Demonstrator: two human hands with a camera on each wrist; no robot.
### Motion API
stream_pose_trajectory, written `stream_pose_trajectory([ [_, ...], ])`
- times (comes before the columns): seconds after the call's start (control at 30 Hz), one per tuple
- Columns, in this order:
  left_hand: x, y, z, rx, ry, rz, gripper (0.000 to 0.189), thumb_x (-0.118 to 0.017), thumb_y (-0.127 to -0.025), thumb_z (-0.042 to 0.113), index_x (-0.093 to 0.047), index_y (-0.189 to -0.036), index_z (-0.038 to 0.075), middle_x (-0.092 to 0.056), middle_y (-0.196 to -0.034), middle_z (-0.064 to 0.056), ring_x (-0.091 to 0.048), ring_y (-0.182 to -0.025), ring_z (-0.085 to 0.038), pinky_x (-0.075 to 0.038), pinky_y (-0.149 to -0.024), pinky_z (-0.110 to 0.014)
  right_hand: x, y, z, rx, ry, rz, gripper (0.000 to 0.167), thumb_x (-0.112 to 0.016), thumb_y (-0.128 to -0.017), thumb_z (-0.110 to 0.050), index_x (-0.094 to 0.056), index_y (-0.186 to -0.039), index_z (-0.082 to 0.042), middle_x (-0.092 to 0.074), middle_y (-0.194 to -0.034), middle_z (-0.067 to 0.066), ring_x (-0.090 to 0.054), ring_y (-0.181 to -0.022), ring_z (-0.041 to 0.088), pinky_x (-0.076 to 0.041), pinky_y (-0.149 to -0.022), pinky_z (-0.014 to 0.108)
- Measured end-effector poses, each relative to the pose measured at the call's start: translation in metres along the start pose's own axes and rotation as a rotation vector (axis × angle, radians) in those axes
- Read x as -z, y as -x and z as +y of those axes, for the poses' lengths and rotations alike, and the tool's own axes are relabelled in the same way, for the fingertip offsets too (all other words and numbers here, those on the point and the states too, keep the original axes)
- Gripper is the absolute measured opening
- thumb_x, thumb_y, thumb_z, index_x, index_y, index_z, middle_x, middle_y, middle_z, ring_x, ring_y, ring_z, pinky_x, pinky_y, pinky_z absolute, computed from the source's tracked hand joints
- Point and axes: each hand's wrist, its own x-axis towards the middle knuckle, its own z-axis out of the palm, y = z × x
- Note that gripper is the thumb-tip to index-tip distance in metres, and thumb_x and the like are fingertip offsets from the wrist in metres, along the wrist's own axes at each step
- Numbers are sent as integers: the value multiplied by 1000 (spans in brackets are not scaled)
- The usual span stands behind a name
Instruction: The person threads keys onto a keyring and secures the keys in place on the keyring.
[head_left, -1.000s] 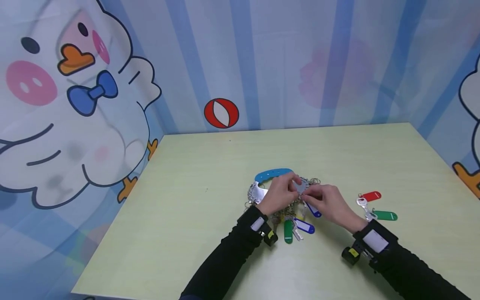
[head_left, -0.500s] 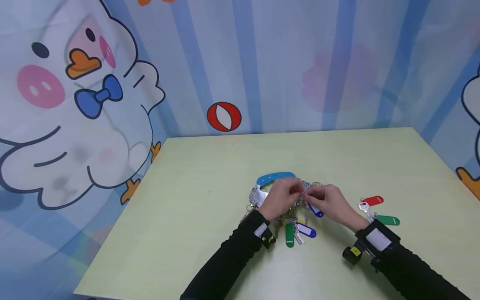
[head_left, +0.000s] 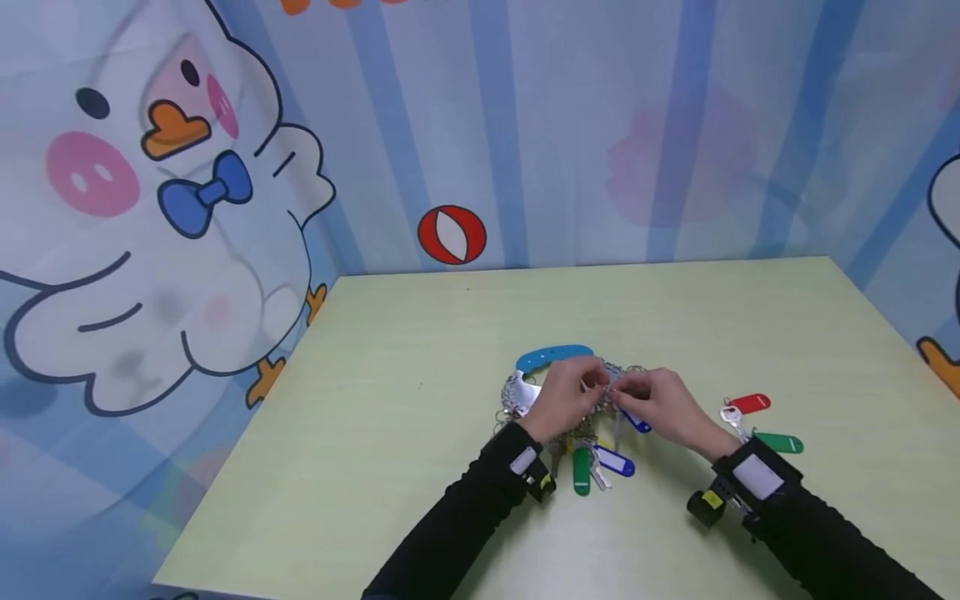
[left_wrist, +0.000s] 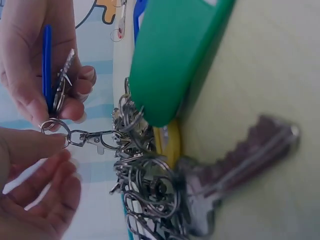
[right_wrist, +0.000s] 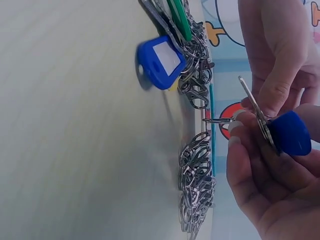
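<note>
My left hand (head_left: 564,402) and right hand (head_left: 667,412) meet over a heap of metal clasps and rings on the table. In the left wrist view, my left hand (left_wrist: 30,185) pinches a split ring (left_wrist: 56,123) linked to a swivel snap hook (left_wrist: 95,139) on the heap. Fingertips of my right hand (left_wrist: 30,65) pinch the same ring from the other side. A key (left_wrist: 65,72) and a blue key tag (left_wrist: 47,65) are beside the right fingers. Just below the hands lie a green tag (head_left: 581,472), a second blue tag (head_left: 613,460) and keys.
A blue curved strip (head_left: 553,357) lies behind the left hand. Right of the right hand are a red tag (head_left: 750,403), a green tag (head_left: 778,442) and a silver key (head_left: 732,418). A patterned cloth (head_left: 555,125) stands along the table's (head_left: 420,467) back and sides.
The head view has tilted slightly. My left fingertips have drawn closer to the right ones over the heap, covering the grey piece seen between them earlier. The loose tags at right stay put.
</note>
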Motion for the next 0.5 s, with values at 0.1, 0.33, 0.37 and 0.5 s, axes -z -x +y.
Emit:
stream_pose_trajectory([
  [0.1, -1, 0, 0, -17, -13, 0, 9, -64, -89, 1, -67, -94, 8, -72, -90, -3, -60, -78, -6, -47, -70, -10, 1, -1, 1, -8, -8, -3, 13, -65, -90, -8, -72, -99, -1, -72, -88, 9, -54, -69, 10, -46, -62, 18],
  [0.33, -2, 0, 1, 31, 10, 16, 10, -65, -87, -1, -67, -91, 8, -71, -84, -4, -57, -70, -4, -44, -64, -9, 0, -1, 5, -28, -14, -16, 15, -64, -91, -9, -72, -101, -2, -72, -89, 8, -55, -70, 10, -46, -62, 18],
  [0.37, -2, 0, 2, 41, 18, 17, 11, -65, -86, -2, -67, -90, 8, -70, -83, -4, -57, -69, -4, -44, -63, -9, 0, -1, 5, -26, -17, -18, 14, -64, -91, -9, -72, -100, -2, -72, -89, 8, -55, -70, 9, -46, -62, 18],
  [0.5, -2, -2, 4, 84, 29, 14, 14, -64, -84, -5, -67, -91, 8, -68, -80, -4, -54, -67, -4, -43, -61, -10, -1, -1, 4, -5, -22, -23, 13, -64, -91, -10, -72, -98, -3, -71, -86, 6, -54, -67, 6, -45, -60, 19],
])
